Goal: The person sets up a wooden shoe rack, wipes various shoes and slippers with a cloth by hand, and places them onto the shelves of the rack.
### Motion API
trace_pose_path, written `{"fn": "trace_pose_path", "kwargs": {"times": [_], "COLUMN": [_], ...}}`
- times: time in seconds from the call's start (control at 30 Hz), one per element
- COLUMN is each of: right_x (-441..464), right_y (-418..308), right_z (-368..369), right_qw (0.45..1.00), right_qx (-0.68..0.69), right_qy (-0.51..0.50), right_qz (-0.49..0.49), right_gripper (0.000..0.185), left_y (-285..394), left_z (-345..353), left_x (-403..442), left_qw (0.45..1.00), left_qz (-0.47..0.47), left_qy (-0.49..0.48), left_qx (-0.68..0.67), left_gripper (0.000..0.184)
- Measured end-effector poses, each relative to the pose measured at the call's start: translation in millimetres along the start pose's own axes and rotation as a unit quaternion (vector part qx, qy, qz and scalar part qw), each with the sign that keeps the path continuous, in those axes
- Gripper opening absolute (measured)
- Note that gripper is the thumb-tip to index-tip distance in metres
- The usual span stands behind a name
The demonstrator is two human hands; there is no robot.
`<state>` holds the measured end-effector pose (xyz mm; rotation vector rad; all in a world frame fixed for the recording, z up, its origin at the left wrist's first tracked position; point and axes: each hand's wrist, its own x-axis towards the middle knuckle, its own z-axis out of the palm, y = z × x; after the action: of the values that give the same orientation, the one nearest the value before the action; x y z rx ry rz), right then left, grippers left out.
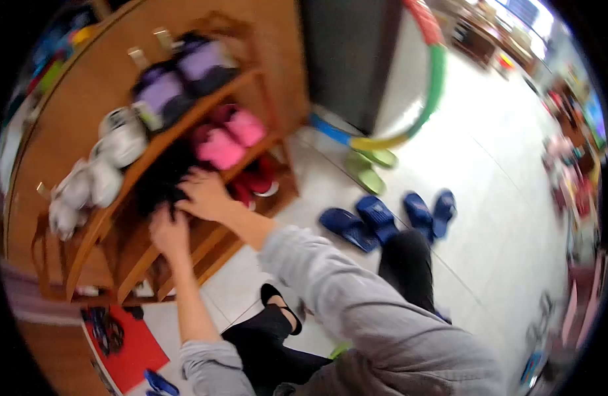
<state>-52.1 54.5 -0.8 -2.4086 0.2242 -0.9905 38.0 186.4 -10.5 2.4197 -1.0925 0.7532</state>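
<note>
A pair of black shoes (165, 178) rests on the middle tier of a wooden shoe rack (178, 129); their outlines merge in the dark. My left hand (168, 232) reaches up to their near end, its fingers closed at the shoes and partly blurred. To its right, my right hand (206, 193) curls its fingers over the side of the shoes, just below the pink shoes (224, 142). Red shoes (254, 181) sit one tier lower. On top stand white sneakers (109, 155) and purple-and-black shoes (185, 76).
Blue slippers (376, 218) and green slippers (366, 170) lie on the tiled floor right of the rack. A multicoloured hoop (432, 86) leans near a dark panel (347, 59). A red mat (129, 350) with dark sandals (106, 330) lies at lower left.
</note>
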Motion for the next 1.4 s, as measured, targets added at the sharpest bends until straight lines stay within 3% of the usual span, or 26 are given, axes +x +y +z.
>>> {"fn": "trace_pose_path", "kwargs": {"times": [0.07, 0.17, 0.27, 0.33, 0.4, 0.43, 0.5, 0.53, 0.63, 0.67, 0.7, 0.77, 0.87, 0.93, 0.97, 1.13, 1.23, 1.3, 1.4], "right_x": [4, -43, -124, -206, -304, -355, -415, -435, -471, -476, -477, -469, -474, -476, -477, -456, -422, -416, -464], "right_y": [2, -13, -2, 28, 62, 82, 99, 104, 122, 129, 135, 147, 172, 195, 209, 274, 255, 254, 286], "right_z": [23, -13, -44, -51, -50, -52, -85, -100, -133, -137, -139, -140, -122, -104, -96, -82, -115, -129, -153], "right_qw": [0.981, 0.952, 0.957, 0.971, 0.940, 0.922, 0.847, 0.812, 0.738, 0.725, 0.713, 0.700, 0.717, 0.736, 0.745, 0.631, 0.594, 0.609, 0.625], "right_qx": [0.159, 0.197, 0.197, 0.116, 0.034, 0.002, -0.083, -0.115, -0.141, -0.135, -0.130, -0.104, -0.081, -0.088, -0.094, 0.190, 0.298, 0.163, -0.032], "right_qy": [0.101, 0.232, 0.211, 0.180, 0.156, 0.159, 0.018, 0.010, 0.015, 0.013, 0.007, 0.019, 0.079, 0.138, 0.167, 0.237, 0.250, 0.256, 0.381], "right_qz": [0.053, 0.023, 0.029, 0.103, 0.302, 0.354, 0.525, 0.572, 0.660, 0.675, 0.689, 0.706, 0.688, 0.657, 0.639, 0.714, 0.704, 0.733, 0.680], "right_gripper": [0.044, 0.030, 0.030, 0.034, 0.031, 0.026, 0.028, 0.028, 0.030, 0.032, 0.033, 0.035, 0.034, 0.031, 0.030, 0.026, 0.023, 0.031, 0.026], "left_y": [-17, 15, 60, 107, 156, 174, 205, 214, 226, 244, 234, 258, 246, 211, 206, 195, 207, 208, 228], "left_z": [1, -19, -35, -37, -26, -11, 23, 44, 137, 126, 150, 88, 70, 89, 95, 108, 99, 108, 116], "left_x": [-1, -6, -7, -16, -31, -44, -81, -108, -240, -266, -325, -335, -360, -381, -385, -408, -390, -384, -364], "left_qw": [1.000, 0.984, 0.976, 0.968, 0.944, 0.926, 0.913, 0.924, 0.939, 0.884, 0.889, 0.806, 0.726, 0.699, 0.695, 0.700, 0.611, 0.647, 0.697], "left_qz": [-0.006, 0.016, 0.088, 0.191, 0.299, 0.348, 0.332, 0.276, 0.062, -0.047, 0.014, 0.143, 0.164, 0.250, 0.244, 0.211, 0.182, 0.097, -0.025], "left_qy": [0.001, 0.116, 0.200, 0.150, 0.070, 0.029, -0.083, -0.138, -0.253, -0.397, -0.382, -0.557, -0.658, -0.663, -0.668, -0.667, -0.767, -0.748, -0.693], "left_qx": [0.026, 0.134, -0.007, -0.063, -0.123, -0.145, -0.224, -0.227, -0.223, -0.243, -0.252, -0.143, -0.110, -0.101, -0.110, -0.145, -0.068, -0.110, -0.181], "left_gripper": [0.042, 0.035, 0.019, 0.016, 0.016, 0.017, 0.021, 0.024, 0.038, 0.040, 0.039, 0.035, 0.030, 0.030, 0.029, 0.027, 0.031, 0.031, 0.031]}}
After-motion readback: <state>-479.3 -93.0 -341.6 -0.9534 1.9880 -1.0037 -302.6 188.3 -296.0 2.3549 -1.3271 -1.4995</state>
